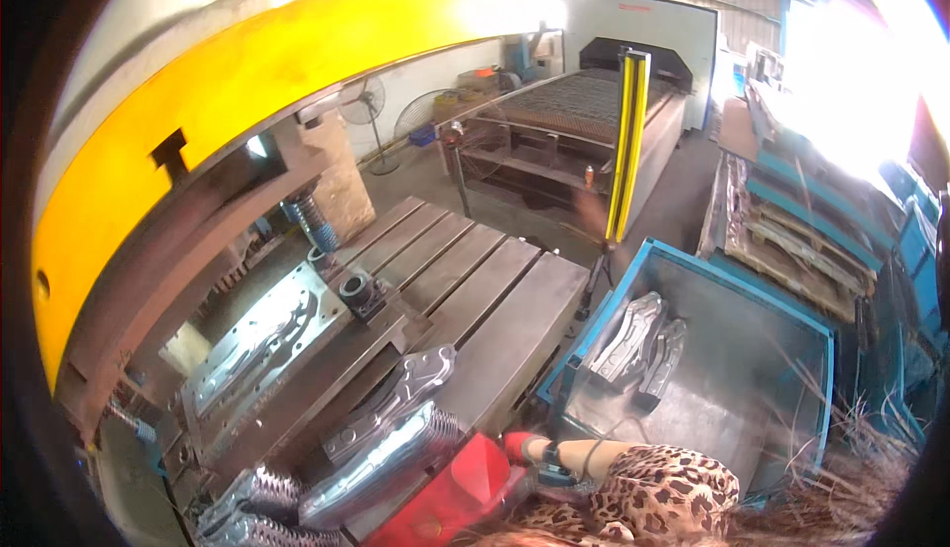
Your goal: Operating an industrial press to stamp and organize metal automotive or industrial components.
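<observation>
My right arm, in a leopard-print sleeve with a dark band at the wrist, reaches in from the lower right. At its end, my right hand (517, 446) wears a red glove and is at the edge of a red box-like thing (435, 509) with slanted faces. Its fingers are too small and hidden to read. My left hand is out of sight. Just left of the red thing lie stacked shaped metal parts (381, 463). Beyond them a single formed metal part (391, 403) rests by the press bed. More toothed-edge parts (259, 507) lie at the lower left.
A yellow-framed press (247, 52) arches over a metal die (262, 334) and a slotted bed (465, 280). Right of it stands a blue-rimmed bin (732, 290) holding several metal parts (633, 344). A yellow-black post (629, 146) rises between bed and bin. Stacked pallets (802, 250) stand right.
</observation>
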Demonstrator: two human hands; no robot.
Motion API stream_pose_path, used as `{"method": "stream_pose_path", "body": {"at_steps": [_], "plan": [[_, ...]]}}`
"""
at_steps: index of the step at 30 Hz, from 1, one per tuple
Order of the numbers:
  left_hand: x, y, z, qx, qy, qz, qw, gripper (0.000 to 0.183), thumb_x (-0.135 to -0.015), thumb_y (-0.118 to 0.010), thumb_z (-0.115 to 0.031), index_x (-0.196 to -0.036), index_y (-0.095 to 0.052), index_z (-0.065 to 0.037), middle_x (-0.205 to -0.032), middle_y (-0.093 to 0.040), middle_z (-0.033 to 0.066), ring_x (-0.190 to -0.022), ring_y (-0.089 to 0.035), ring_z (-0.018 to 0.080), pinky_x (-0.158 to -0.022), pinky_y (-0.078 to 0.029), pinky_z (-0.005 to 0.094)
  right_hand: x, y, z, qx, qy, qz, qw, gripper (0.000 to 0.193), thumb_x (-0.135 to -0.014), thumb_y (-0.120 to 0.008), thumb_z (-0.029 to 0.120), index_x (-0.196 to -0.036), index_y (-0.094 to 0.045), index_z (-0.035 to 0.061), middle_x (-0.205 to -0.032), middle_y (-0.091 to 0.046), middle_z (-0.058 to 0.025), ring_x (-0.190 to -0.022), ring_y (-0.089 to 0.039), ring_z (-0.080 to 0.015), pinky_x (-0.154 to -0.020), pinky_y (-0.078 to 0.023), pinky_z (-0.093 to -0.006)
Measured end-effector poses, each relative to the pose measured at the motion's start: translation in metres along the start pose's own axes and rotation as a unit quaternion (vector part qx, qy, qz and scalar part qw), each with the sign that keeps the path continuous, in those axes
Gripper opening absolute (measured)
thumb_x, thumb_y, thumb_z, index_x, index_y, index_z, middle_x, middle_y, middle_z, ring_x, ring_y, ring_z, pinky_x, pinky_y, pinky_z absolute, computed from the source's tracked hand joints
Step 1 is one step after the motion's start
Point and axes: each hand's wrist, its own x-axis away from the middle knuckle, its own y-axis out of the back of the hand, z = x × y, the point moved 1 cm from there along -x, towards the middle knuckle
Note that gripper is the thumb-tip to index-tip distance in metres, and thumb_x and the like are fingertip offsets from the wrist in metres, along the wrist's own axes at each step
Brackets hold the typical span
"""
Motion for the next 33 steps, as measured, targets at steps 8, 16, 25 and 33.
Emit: {"method": "stream_pose_path", "body": {"at_steps": [8,16,25,33], "plan": [[-0.001,-0.009,0.008,-0.029,0.007,0.017,0.999,0.039,-0.086,-0.058,-0.020,-0.119,-0.053,0.001,-0.112,-0.058,0.0141,-0.093,-0.055,0.0219,-0.078,-0.045,0.0344,-0.014,-0.015,-0.004,0.110,0.049,-0.064,0.991,0.042,-0.085,-0.044,0.033,-0.104,-0.062,0.0005,-0.108,-0.061,-0.0206,-0.104,-0.058,-0.0323,-0.084,-0.047,-0.0400],[0.005,0.000,0.013,-0.046,0.013,0.010,0.999,0.041,-0.085,-0.060,-0.020,-0.120,-0.052,0.000,-0.113,-0.057,0.0145,-0.095,-0.055,0.0229,-0.080,-0.045,0.0349,-0.005,-0.009,0.001,0.066,0.059,-0.058,0.994,0.041,-0.081,-0.057,0.037,-0.103,-0.064,0.0025,-0.099,-0.065,-0.0183,-0.089,-0.064,-0.0320,-0.072,-0.050,-0.0390],[0.006,0.001,0.017,-0.064,0.012,0.005,0.998,0.044,-0.083,-0.062,-0.020,-0.122,-0.051,-0.001,-0.115,-0.057,0.0150,-0.098,-0.055,0.0239,-0.081,-0.045,0.0353,-0.001,-0.004,0.005,-0.008,-0.001,-0.049,0.999,0.061,-0.079,-0.052,0.051,-0.115,-0.057,0.0019,-0.099,-0.065,-0.0187,-0.090,-0.064,-0.0318,-0.075,-0.050,-0.0411],[0.008,0.009,0.023,-0.077,0.012,-0.009,0.997,0.046,-0.082,-0.064,-0.019,-0.123,-0.050,-0.002,-0.117,-0.056,0.0154,-0.101,-0.055,0.0249,-0.083,-0.045,0.0357,-0.012,-0.008,-0.003,-0.045,-0.010,-0.029,0.999,0.056,-0.078,-0.055,0.048,-0.107,-0.059,0.0003,-0.088,-0.067,-0.0157,-0.072,-0.066,-0.0282,-0.059,-0.051,-0.0385]]}}
